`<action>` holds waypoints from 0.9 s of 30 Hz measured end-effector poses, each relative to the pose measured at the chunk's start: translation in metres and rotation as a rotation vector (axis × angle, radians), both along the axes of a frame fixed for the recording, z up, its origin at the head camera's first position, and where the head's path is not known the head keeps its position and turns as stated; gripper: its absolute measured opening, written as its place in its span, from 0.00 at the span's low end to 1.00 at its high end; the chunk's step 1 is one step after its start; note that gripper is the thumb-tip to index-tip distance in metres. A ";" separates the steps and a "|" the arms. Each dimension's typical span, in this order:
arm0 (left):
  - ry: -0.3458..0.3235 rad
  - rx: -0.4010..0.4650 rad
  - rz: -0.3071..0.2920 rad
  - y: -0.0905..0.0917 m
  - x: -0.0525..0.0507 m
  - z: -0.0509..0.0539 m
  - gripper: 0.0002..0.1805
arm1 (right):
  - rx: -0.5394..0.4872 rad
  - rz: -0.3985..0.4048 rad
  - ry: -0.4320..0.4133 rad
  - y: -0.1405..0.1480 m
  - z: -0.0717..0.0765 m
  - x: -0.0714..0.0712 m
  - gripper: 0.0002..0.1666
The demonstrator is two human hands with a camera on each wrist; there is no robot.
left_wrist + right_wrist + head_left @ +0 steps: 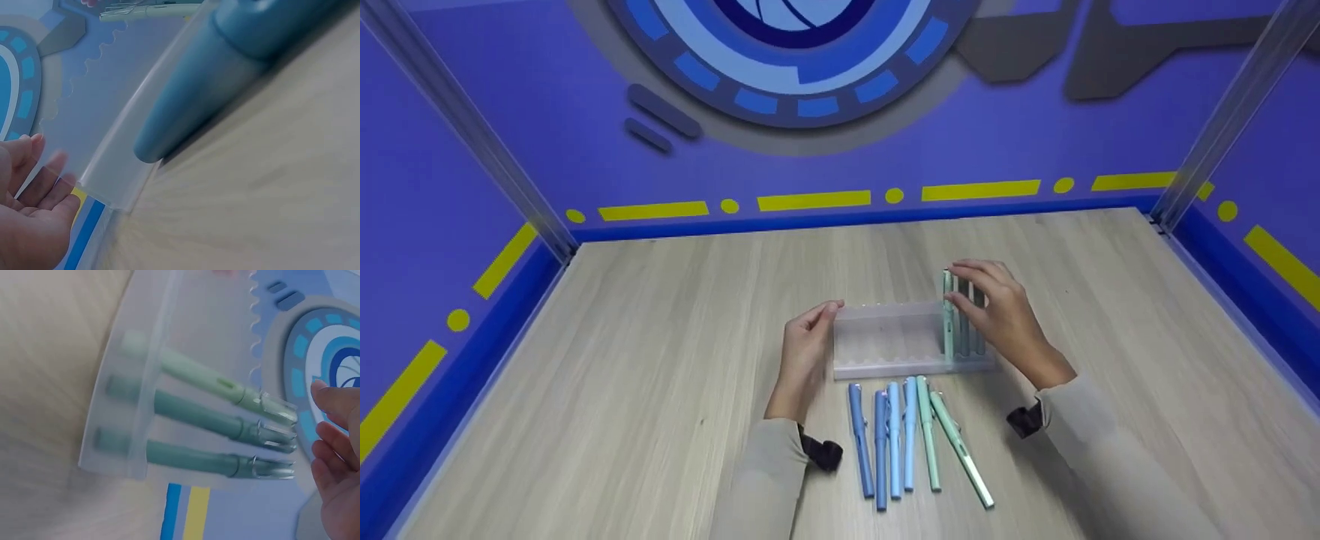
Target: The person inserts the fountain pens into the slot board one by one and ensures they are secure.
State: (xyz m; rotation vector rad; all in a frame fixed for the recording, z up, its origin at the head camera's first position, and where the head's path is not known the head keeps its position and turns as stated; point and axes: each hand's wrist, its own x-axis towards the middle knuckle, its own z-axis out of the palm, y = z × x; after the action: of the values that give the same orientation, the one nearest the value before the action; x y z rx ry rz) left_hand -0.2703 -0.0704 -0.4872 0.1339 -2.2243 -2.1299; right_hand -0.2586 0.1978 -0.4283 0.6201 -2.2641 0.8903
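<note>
Clear plastic rack [885, 337] on a desk [660, 337]. At its right end, 3 green pens [949, 330] stand upright, the notched edges apparently keeping them spaced. Just beside their caps, the right hand [994, 300] has parted, loosely bent fingers and holds nothing. At the rack's left edge, the left hand [804, 349] probably steadies it; whether it grips cannot be told. Before the rack lie 6 loose pens [895, 442], caps toward it, perhaps grouped by shade.

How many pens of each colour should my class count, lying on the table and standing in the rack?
Blue pens on the table: 4
Loose green pens on the table: 2
Standing green pens in the rack: 3
Total: 9
</note>
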 end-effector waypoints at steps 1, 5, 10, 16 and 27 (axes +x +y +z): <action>-0.003 0.002 -0.002 0.000 0.000 0.000 0.17 | -0.013 0.005 0.006 -0.001 0.000 0.002 0.21; -0.005 0.006 -0.008 -0.002 -0.001 0.000 0.17 | -0.046 0.020 -0.007 -0.004 -0.003 0.012 0.20; 0.022 -0.034 -0.009 -0.002 -0.002 -0.001 0.17 | -0.058 0.008 -0.132 -0.006 -0.006 0.026 0.18; 0.038 -0.071 -0.013 -0.002 0.002 0.005 0.18 | -0.067 -0.009 -0.301 -0.008 -0.010 0.039 0.18; 0.024 -0.057 -0.015 -0.002 0.000 -0.001 0.19 | -0.107 0.030 -0.505 -0.005 -0.029 0.053 0.16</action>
State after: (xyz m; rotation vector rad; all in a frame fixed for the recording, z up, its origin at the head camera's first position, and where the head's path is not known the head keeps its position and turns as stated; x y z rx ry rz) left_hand -0.2708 -0.0723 -0.4881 0.0889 -2.2771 -2.0622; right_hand -0.2057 0.1923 -0.4568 0.4128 -2.6263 1.2889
